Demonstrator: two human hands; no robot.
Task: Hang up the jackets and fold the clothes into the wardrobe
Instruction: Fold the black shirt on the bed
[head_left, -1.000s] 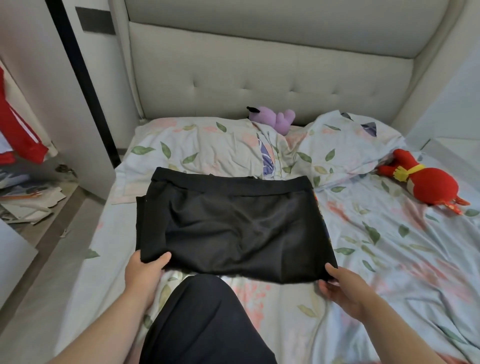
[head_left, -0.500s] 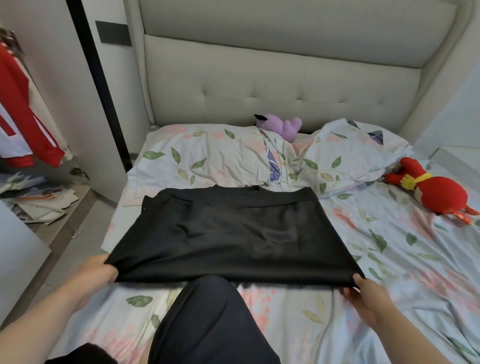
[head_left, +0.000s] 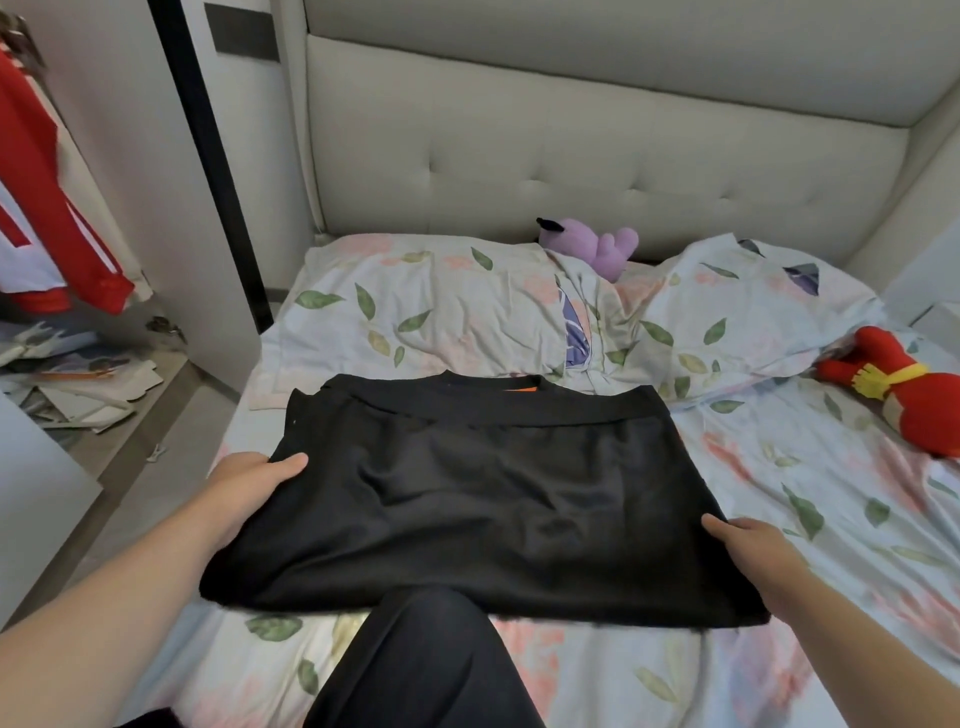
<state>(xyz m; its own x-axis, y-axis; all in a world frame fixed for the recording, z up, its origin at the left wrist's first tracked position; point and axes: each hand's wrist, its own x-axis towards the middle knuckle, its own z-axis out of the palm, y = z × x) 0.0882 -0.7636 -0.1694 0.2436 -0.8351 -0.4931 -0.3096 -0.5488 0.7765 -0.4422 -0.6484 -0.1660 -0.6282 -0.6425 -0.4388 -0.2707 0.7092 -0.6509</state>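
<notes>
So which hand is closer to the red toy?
Right. The right hand holds the black garment on the side nearest the red toy; the left hand holds its opposite edge, farther away.

Floral-sheet bed (head_left: 779, 519): folded black garment (head_left: 493, 493) front-centre, two pillows (head_left: 415, 312) at far end, purple plush (head_left: 597, 244) between them, red plush (head_left: 898, 389) right.

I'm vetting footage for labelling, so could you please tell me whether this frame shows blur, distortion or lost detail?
Head view: wide-angle distortion bows the headboard; the red jacket at the left edge looks smeared; the black garment is so dark its folds barely read; light is soft, without glare.
</notes>
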